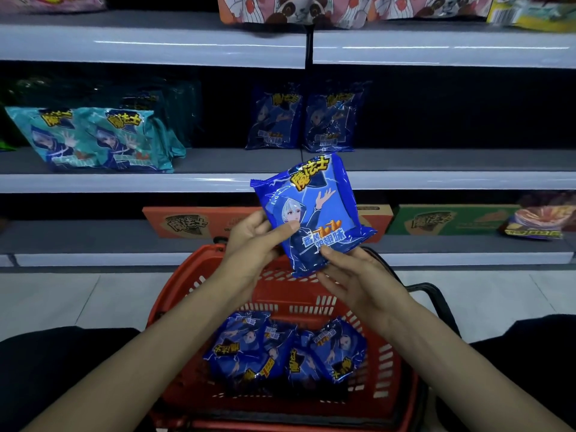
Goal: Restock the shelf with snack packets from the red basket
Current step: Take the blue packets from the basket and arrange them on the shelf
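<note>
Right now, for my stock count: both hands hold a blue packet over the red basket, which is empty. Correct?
Not empty: the head view shows several blue packets in the red basket; left hand and right hand hold another packet over it.

The left hand (252,241) grips a blue packet (311,210) at the centre of view, thumb on its front. The right hand (352,275) seems to pinch its bottom edge. At 6 o'clock a red basket (280,294) holds more blue packets (280,350). At 12 o'clock two matching packets (274,120) stand on the shelf (218,160), with teal packets (93,138) at 10 o'clock.
</note>
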